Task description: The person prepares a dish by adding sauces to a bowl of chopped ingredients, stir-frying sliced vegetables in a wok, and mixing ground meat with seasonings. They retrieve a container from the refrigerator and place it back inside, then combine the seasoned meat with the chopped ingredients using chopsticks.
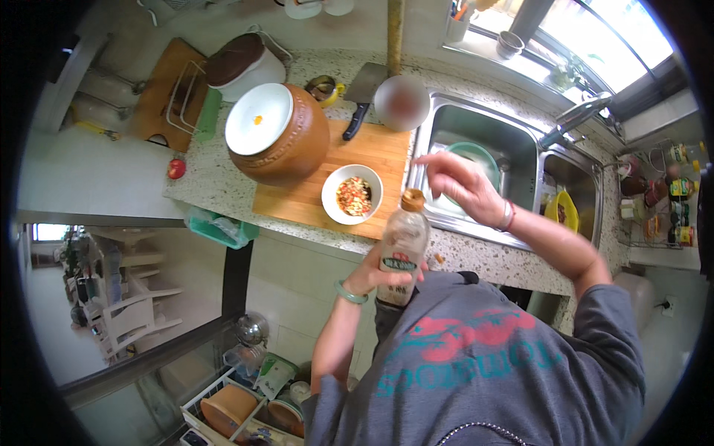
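Observation:
My left hand [364, 276] is wrapped round a clear bottle [407, 236] with a paper label, holding it upright in front of my shirt. A brownish cap or rim [413, 199] tops the bottle. My right hand [467, 186] hovers above the near edge of the sink, right of the bottle and apart from it. Its index finger stretches out to the left, the other fingers bend loosely, and nothing shows in them. Left of the bottle, a white bowl [328, 195] with chopped red and pale pieces in dark liquid [355, 197] stands on a wooden cutting board [294, 206].
A brown earthenware pot [297, 141] with a white lid [258, 119] stands on the board's left. A cleaver [356, 119] lies behind the bowl, beside a second bowl [422, 104]. The double sink [513, 134] holds a green basin [491, 160] and a yellow basket [569, 212].

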A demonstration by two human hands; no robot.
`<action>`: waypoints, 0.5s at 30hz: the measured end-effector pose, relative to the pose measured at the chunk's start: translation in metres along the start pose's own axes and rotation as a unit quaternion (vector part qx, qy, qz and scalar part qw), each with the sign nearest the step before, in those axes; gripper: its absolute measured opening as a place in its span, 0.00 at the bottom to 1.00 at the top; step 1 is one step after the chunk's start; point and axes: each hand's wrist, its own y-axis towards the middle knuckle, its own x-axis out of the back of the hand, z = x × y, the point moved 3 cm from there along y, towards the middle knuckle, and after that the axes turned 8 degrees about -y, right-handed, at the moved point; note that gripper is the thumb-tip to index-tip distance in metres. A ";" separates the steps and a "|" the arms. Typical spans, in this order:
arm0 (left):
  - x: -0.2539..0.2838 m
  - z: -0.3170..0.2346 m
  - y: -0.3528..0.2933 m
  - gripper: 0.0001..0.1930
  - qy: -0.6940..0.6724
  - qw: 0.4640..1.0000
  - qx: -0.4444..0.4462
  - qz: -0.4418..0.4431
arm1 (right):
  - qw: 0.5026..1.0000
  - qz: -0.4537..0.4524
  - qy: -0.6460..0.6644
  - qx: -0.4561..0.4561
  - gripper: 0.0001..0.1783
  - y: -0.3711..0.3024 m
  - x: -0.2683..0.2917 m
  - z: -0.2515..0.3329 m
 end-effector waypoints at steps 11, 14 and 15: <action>0.033 0.009 0.009 0.29 0.003 0.993 0.017 -0.113 | 0.930 0.030 -0.360 -0.069 0.23 -0.139 -0.020 -0.187; 0.033 0.008 0.008 0.28 0.028 0.992 0.016 -0.124 | 0.959 -0.016 -0.268 -0.090 0.17 -0.138 -0.012 -0.197; 0.036 0.008 0.005 0.27 0.038 0.990 0.017 -0.133 | 0.967 -0.028 -0.231 -0.100 0.15 -0.134 -0.007 -0.199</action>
